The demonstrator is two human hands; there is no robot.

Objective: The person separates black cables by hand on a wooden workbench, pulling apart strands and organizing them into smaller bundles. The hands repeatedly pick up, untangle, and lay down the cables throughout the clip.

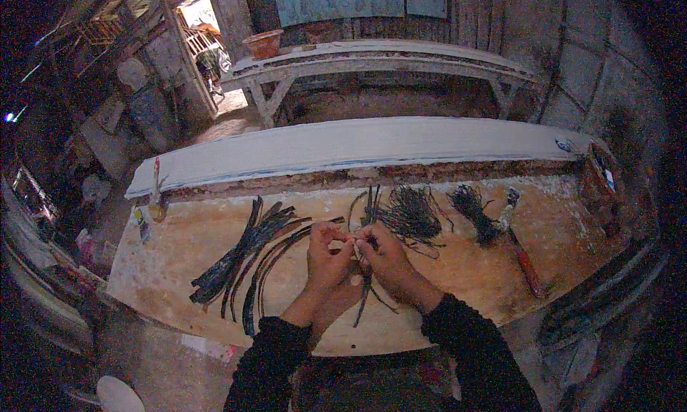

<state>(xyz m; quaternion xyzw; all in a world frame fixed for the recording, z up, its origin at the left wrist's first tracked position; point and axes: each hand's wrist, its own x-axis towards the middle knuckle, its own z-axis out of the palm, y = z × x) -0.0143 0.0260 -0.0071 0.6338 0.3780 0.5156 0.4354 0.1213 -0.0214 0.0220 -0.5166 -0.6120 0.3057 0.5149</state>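
At the middle of the wooden work board, my left hand (330,260) and my right hand (392,262) meet with fingertips pinched together. Between them run thin dark strips (366,297), whose ends stick out above and below the fingers. The part right at the fingertips is too small to make out. To the left of my hands lies a sheaf of flat black strips (240,251), with several curved strips (266,272) beside it. Just beyond my right hand sits a loose tangle of thin black strands (413,215).
Farther right lie a tied bundle of black strands (472,213) and a hammer (526,263) with a red handle. A red-handled tool (157,186) stands at the far left. Behind the board runs a long pale surface (343,143); a bench (401,62) bears a reddish basin (263,45).
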